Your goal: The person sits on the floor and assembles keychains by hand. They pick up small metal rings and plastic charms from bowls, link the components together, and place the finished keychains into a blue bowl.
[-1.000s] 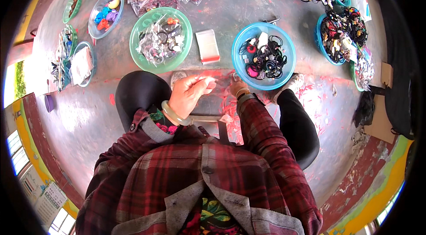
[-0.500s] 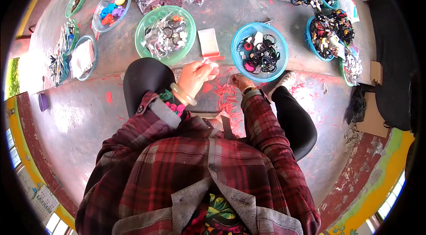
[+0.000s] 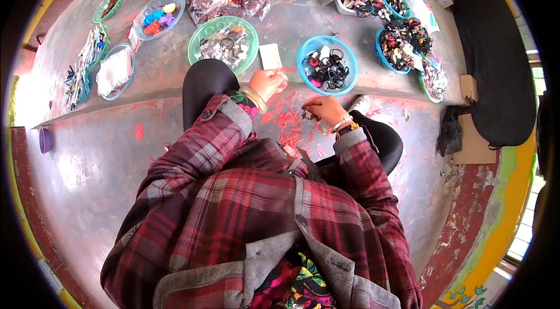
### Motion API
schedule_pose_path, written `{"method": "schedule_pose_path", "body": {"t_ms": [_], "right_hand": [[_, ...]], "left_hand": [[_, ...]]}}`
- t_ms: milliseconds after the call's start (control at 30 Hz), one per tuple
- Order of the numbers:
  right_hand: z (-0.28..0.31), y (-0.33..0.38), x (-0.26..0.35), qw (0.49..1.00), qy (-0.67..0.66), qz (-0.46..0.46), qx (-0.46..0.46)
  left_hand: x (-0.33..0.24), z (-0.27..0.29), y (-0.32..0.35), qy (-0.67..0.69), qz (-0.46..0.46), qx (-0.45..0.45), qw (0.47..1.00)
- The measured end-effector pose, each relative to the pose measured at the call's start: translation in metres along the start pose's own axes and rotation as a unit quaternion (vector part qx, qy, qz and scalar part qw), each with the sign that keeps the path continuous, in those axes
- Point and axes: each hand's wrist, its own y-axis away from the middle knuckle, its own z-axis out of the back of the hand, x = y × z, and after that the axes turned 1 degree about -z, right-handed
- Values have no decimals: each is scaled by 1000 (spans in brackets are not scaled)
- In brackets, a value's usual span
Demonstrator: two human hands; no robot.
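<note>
In the head view, the left hand (image 3: 268,83) is held at the near edge of the ledge (image 3: 291,23), its fingers drawn together; a red strip (image 3: 287,69) is pinched at the fingertips, pointing to 3 o'clock. A white box (image 3: 270,55) is placed just beyond that hand, at 12 o'clock. At 4 o'clock from it, the right hand (image 3: 328,109) is poised above the floor (image 3: 426,134), a small dark object (image 3: 309,115) gripped in its closed fingertips, its kind indistinct. Between the hands a gap is left. The blue bowl (image 3: 317,43) is set at 12 o'clock from the right hand, near the ledge's edge; wider room is left beyond it.
</note>
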Motion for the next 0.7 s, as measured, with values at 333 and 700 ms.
{"method": "schedule_pose_path", "body": {"t_ms": [333, 700], "right_hand": [[14, 34, 48, 915, -377, 121, -79], [11, 15, 28, 932, -346, 55, -88]], "left_hand": [[24, -23, 2, -186, 16, 93, 978], [20, -35, 4, -332, -159, 133, 920]]}}
